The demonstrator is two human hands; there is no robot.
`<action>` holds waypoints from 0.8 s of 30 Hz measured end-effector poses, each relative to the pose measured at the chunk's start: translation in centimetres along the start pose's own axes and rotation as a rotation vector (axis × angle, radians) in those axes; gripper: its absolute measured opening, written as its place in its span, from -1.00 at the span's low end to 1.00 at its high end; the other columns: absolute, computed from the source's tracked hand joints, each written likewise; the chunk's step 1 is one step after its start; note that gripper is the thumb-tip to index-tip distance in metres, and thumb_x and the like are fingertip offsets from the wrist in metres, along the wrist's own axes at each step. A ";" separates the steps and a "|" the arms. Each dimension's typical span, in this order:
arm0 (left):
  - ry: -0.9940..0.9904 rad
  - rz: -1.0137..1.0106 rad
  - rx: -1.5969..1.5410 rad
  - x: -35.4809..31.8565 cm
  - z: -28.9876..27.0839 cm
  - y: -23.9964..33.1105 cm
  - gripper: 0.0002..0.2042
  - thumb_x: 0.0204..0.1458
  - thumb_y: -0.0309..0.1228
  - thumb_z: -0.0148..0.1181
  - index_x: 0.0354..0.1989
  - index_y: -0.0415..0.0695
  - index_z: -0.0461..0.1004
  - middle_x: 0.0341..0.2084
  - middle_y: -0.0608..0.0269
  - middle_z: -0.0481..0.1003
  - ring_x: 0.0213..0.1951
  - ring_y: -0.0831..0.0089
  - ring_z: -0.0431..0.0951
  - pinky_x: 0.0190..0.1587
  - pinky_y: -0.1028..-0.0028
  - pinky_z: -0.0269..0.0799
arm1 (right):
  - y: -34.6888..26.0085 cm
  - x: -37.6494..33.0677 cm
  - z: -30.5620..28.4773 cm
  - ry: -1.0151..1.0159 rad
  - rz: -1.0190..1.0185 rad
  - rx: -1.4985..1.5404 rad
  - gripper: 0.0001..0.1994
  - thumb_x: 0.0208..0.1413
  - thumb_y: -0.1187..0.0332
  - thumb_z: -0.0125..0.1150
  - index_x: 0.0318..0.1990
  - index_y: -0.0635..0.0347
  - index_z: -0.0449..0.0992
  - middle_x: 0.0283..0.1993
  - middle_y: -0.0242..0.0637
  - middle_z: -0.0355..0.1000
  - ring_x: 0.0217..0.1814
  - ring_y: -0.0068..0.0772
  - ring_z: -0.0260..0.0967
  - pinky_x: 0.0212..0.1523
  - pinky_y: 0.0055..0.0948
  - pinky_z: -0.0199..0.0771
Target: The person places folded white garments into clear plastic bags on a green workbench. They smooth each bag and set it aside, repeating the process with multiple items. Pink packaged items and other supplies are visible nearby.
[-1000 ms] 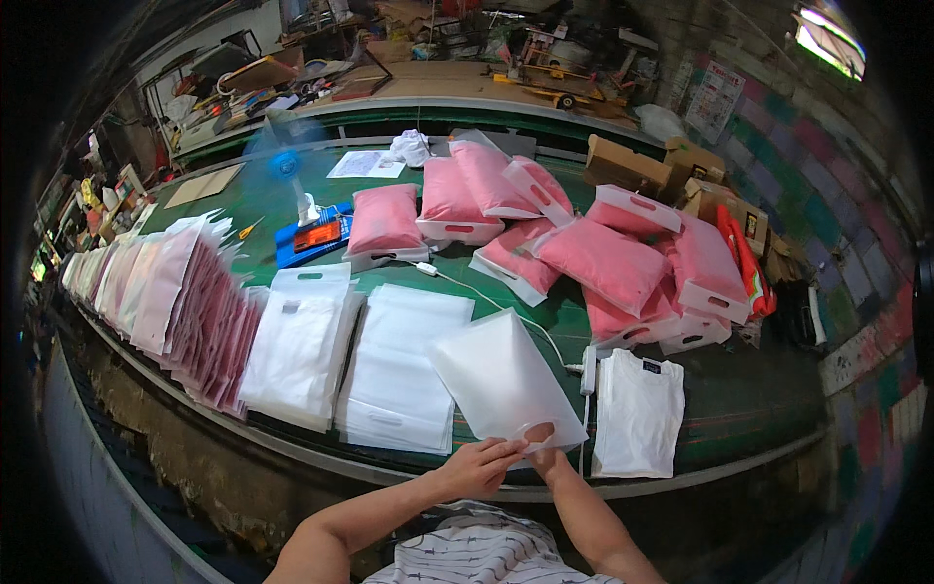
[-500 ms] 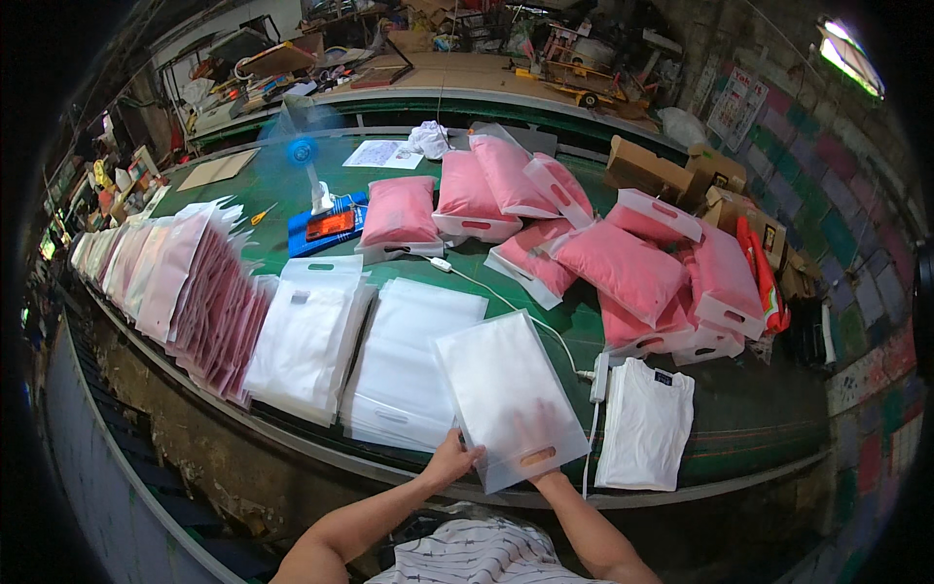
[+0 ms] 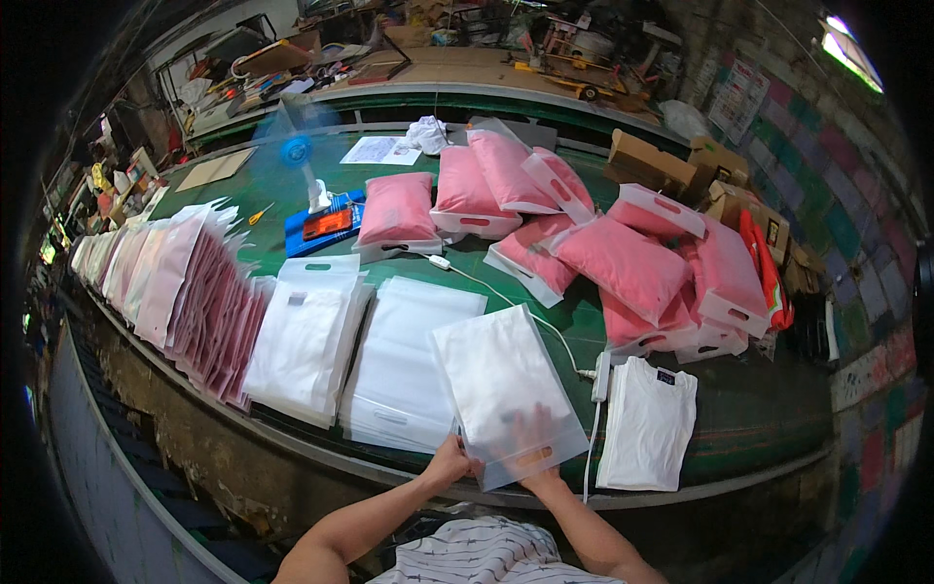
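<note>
A translucent plastic bag (image 3: pixel 501 375) with a handle slot at its near end is in front of me, a folded white shirt showing through it. My left hand (image 3: pixel 451 461) pinches the bag's lower left edge. Pushed in at the near end, my right hand (image 3: pixel 530 443) shows through the frosted plastic with its fingers spread flat; whether it presses on the shirt I cannot tell. To the right lies a stack of folded white T-shirts (image 3: pixel 642 428). At the left are a pile of flat translucent bags (image 3: pixel 404 360) and a stack of bags with white shirts (image 3: pixel 302 341).
Pink filled bags (image 3: pixel 623 268) are heaped at the back right, before open cardboard boxes (image 3: pixel 652 161). A white cable with a power strip (image 3: pixel 600 378) crosses the table (image 3: pixel 749 409). A blue fan (image 3: pixel 296 151) and rows of pink-toned bags (image 3: pixel 195 292) stand left.
My right hand has shifted slightly up and deeper behind the plastic, fingers showing more clearly. The bag has moved slightly left, and my left hand keeps its grip on the edge.
</note>
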State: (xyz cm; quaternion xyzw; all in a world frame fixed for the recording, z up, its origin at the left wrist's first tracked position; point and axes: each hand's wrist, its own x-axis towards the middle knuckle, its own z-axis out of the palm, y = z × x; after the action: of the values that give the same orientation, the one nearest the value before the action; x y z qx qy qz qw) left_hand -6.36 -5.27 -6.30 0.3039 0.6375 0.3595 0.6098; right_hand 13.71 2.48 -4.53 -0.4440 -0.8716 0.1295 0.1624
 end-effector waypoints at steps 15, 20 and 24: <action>-0.011 -0.069 -0.175 -2.2 0.4 2.2 -0.60 0.02 -0.59 0.35 -0.01 -0.34 0.33 -0.36 0.14 0.52 -0.37 0.40 0.57 -0.30 0.44 0.52 | -2.1 -6.8 -3.9 0.067 -0.309 0.049 -0.53 -0.14 0.28 0.36 0.02 0.13 0.53 0.14 -0.19 0.33 0.19 -0.11 0.30 0.39 0.35 -0.02; -0.083 -0.086 -0.185 -2.6 -0.3 3.6 -0.69 0.10 -0.57 0.22 -0.01 -0.31 0.33 -0.40 0.18 0.51 -0.40 0.44 0.54 -0.34 0.46 0.45 | -3.9 -3.6 -1.9 0.060 -0.492 -0.036 -0.67 0.04 0.29 0.23 -0.02 0.14 0.58 0.00 -0.32 0.43 0.14 -0.30 0.36 0.36 0.35 0.01; -0.068 -0.036 -0.131 -2.5 -0.7 3.7 -0.71 0.11 -0.58 0.19 0.00 -0.31 0.33 -0.43 0.21 0.48 -0.43 0.47 0.50 -0.34 0.48 0.42 | -3.7 -2.3 -0.8 0.136 -0.565 -0.027 -0.72 0.05 0.33 0.19 -0.08 0.14 0.61 -0.11 -0.39 0.48 0.07 -0.37 0.40 0.36 0.19 0.07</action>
State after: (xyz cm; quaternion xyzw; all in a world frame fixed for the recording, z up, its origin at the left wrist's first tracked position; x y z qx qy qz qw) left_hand -7.10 -5.35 -1.85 0.2637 0.5972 0.3788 0.6560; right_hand 12.58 -1.42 -2.87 -0.1932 -0.9496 0.0376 0.2442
